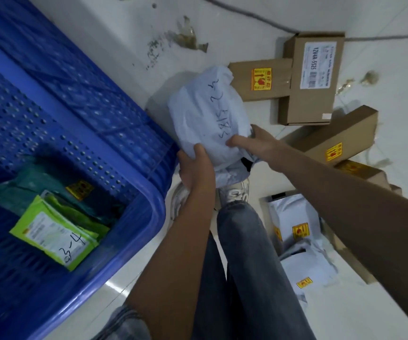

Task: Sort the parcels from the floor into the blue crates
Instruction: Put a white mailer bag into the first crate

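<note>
Nearest: blue crate [149, 217] at the person's left, rim close beside the left leg. Inside it a green parcel [55, 238] marked "3-4" lies flat on a darker teal bag [38, 185]. Probably the crate for that code, so the handwritten numbers look like the sort key.

On the floor [259, 315] just right of the legs: two grey mailers with yellow stickers, one [294, 224] overlapping the other [308, 268]. Not sorted yet.

Both forearms extended forward and down, converging on a white poly parcel [205, 116] held above the floor beside the crate's outer wall. Left hand [195, 168] grips its near lower edge, thumb on top, fingers underneath and hidden. Right hand [252, 143] holds the right side, thumb lying across the top face, fingers wrapped behind the edge. Parcel is face up, handwritten number towards the camera; likely held this way to read the code before picking a crate. Two-hand hold makes sense: the bag is soft and bulky and would sag from one corner.

Further out: a long cardboard box [333, 141] lying at an angle, then a brown carton [259, 79] with a yellow sticker touching a labelled carton [313, 77], near the floor's far edge by the wall. A cable [284, 28] runs along there.

Judgement: mid-task, several parcels left.
</note>
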